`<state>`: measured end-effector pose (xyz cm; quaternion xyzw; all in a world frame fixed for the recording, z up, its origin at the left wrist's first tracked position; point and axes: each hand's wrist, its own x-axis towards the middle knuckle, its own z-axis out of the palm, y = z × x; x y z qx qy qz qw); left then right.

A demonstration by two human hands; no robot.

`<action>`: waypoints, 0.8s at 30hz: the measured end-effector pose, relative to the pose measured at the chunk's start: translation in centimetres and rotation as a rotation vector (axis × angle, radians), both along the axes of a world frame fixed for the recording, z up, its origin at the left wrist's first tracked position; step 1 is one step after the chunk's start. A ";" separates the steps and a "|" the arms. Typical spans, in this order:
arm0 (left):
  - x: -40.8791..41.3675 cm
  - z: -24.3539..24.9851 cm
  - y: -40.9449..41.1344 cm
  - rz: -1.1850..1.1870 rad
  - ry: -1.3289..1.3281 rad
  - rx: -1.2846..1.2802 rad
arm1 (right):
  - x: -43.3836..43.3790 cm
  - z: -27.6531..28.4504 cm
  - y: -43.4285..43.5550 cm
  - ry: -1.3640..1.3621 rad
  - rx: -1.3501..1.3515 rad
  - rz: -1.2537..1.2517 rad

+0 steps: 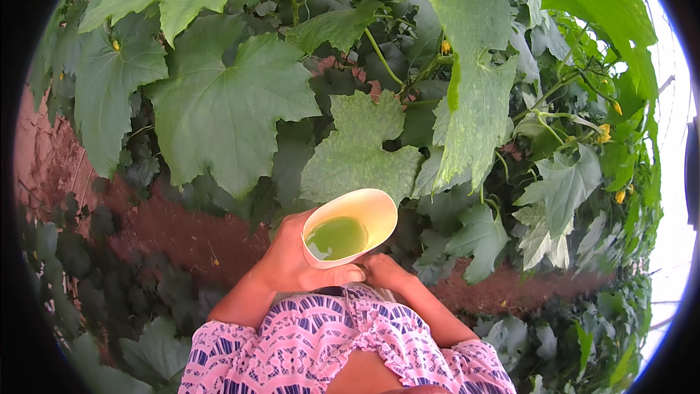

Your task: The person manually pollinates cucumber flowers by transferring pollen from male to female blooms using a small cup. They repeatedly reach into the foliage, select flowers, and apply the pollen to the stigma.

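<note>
My left hand point(295, 260) grips a pale yellow cup point(377, 216) from its left side, thumb across the near side. The cup is tilted, its wide mouth towards me, and green liquid point(337, 238) lies inside. My right hand point(383, 271) is low and behind the cup, in front of my patterned clothing; its fingers are partly hidden, and what they may hold cannot be made out. Just beyond the cup hangs a mottled green leaf point(361, 156) of a climbing vine.
Broad vine leaves point(229, 93) fill the space ahead, with small yellow flowers point(604, 133) among the stems at the right. Reddish-brown soil point(180, 235) shows beneath and to the left. More foliage point(158, 347) grows on both sides of my body.
</note>
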<state>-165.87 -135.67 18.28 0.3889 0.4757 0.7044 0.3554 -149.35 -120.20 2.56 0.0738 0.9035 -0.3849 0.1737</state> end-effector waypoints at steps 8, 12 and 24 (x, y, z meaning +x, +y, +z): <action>0.2 0.8 2.0 0.051 0.571 0.076 | -1.0 12.8 0.4 0.478 -0.426 -0.284; 1.5 1.6 3.9 -0.019 0.631 0.127 | -1.3 15.3 -1.9 0.544 -0.805 -0.392; 0.0 4.4 8.1 -0.092 0.164 0.356 | 2.6 12.6 -1.3 0.763 -0.767 -0.625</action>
